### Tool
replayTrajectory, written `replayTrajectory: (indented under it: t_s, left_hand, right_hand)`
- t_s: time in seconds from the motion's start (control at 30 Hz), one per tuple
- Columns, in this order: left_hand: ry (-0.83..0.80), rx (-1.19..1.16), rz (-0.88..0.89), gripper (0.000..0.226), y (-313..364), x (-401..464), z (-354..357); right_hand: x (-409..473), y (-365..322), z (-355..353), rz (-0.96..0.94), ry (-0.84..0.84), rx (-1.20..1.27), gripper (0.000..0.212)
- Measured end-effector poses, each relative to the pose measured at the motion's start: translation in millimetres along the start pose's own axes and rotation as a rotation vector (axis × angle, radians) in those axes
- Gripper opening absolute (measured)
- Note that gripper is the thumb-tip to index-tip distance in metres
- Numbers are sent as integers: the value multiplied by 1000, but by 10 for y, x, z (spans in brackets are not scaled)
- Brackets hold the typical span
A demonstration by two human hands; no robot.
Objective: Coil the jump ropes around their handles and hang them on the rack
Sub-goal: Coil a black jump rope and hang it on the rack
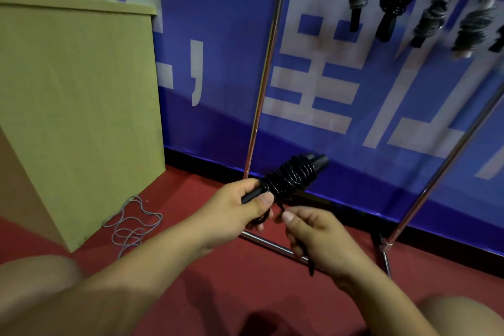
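Left hand (240,210) grips the coiled black jump rope (289,180) by its handles, pointing toward two o'clock, while right hand (319,240) pinches its loose end

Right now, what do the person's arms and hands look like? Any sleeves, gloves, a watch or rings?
Both forearms are bare right up to the frame edge: no sleeves show. The left hand and the right hand wear no gloves. No watch, band or ring shows on either wrist or on the fingers in view. The thumbnails are short and plain. The picture is slightly blurred, so small marks cannot be told.
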State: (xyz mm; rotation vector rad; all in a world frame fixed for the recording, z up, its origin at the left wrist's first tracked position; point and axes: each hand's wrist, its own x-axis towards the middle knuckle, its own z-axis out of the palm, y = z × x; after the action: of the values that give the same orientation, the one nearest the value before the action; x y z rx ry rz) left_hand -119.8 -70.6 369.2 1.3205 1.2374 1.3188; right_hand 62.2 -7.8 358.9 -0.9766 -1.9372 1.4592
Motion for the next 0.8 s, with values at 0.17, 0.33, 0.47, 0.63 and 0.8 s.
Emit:
replayTrajectory:
  t_s: [0.17, 0.33, 0.47, 0.63, 0.8]
  left_hand:
    - [75, 177, -89, 23, -85, 14, -2]
    - [171, 494, -139, 34, -73, 12, -4]
    - [207, 613, -163, 38, -15, 6, -9]
    - [219, 797, -167, 35, -64, 14, -48]
    - [213, 922, -187, 39, -141, 50, -96]
  right_hand:
    - [-121, 136, 210, -247, 22, -675, 17]
    - [-164, 130, 255, -292, -11, -751, 18]
    - [-173, 109, 217, -292, 91, -779, 17]
    - [-176, 94, 164, -263, 196, -772, 23]
    - [-219, 69, 198, -218, 199, -862, 30]
